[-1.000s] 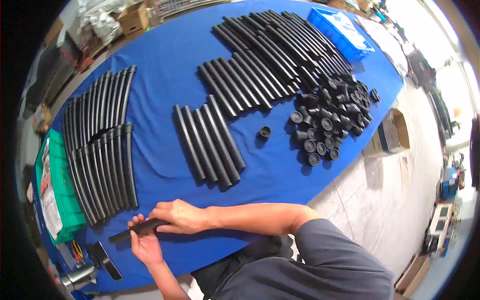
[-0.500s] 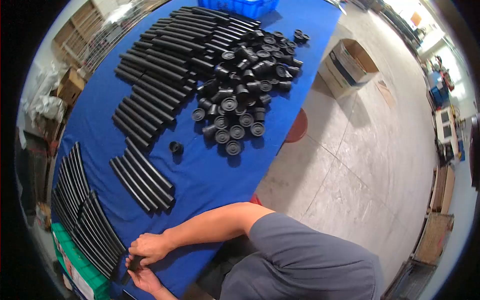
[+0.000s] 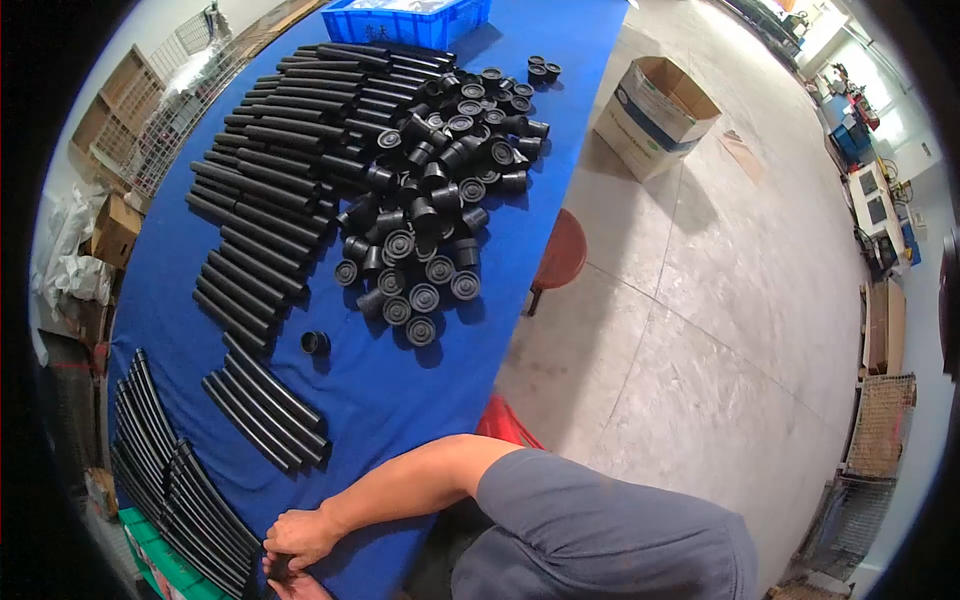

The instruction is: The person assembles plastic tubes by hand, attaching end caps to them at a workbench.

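Note:
At the bottom of the head view, my right hand [image 3: 303, 535] is closed from above around a dark tube-like piece [image 3: 281, 568], mostly hidden by the fingers. My left hand [image 3: 298, 587], partly cut off by the lower edge, grips the same piece from below. Close to the hands on the left lie several thin, curved black tubes [image 3: 205, 505] in fanned rows. A smaller group of curved tubes [image 3: 265, 405] rests further up the blue cloth. One black cap [image 3: 315, 343] stands apart near that group.
Rows of straight black tubes [image 3: 270, 190] and a heap of black caps [image 3: 430, 215] cover the far part of the table. A blue crate [image 3: 400, 28] stands behind them, a green box [image 3: 165, 560] at lower left. Beside the table are a red stool [image 3: 563, 250] and a carton [image 3: 640, 125].
The view has shifted, so the table's things appear lower and further left, and more of the blue crate shows. Both hands stay together on the dark piece.

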Demonstrator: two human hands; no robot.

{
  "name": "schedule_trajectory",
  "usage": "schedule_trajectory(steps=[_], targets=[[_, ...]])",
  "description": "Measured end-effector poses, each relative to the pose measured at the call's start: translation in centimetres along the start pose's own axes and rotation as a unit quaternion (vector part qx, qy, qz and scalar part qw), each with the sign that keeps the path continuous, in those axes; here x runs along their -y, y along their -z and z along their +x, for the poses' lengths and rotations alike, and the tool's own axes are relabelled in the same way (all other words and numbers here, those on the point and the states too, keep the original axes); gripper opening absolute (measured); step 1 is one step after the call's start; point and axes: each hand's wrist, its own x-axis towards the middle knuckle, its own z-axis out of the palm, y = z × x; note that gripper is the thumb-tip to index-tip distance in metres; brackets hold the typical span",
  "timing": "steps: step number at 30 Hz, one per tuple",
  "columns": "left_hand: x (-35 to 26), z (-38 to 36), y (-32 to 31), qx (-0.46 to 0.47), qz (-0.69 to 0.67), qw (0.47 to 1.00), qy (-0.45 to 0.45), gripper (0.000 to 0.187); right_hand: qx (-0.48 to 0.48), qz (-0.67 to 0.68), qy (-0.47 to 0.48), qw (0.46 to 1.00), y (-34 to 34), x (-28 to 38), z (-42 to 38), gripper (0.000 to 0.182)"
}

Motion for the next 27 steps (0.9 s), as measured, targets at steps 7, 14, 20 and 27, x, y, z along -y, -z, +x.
schedule_trajectory(steps=[7, 14, 20, 27], targets=[[1.3, 1.3, 1.4, 0.325, -0.382, 0.865, 0.003, 0.043, 0.019, 0.0, -0.02, 1.0, 0.6, 0.3, 0.0, 0.041], [2.5, 0.5, 1.5, 0.195, -0.346, 0.917, -0.023, 0.035, 0.016, -0.138, 0.101, 0.985, -0.2, -0.4, 0.0, 0.045], [1.5, -0.8, -0.8, 0.127, -0.37, 0.92, -0.018, 0.032, 0.119, 0.03, -0.124, 0.985, 2.6, 1.0, 1.3, 0.034], [1.6, -1.6, -2.2, 0.096, -0.398, 0.912, -0.02, 0.027, 0.086, -0.003, -0.063, 0.994, 2.5, 1.2, 0.8, 0.03]])
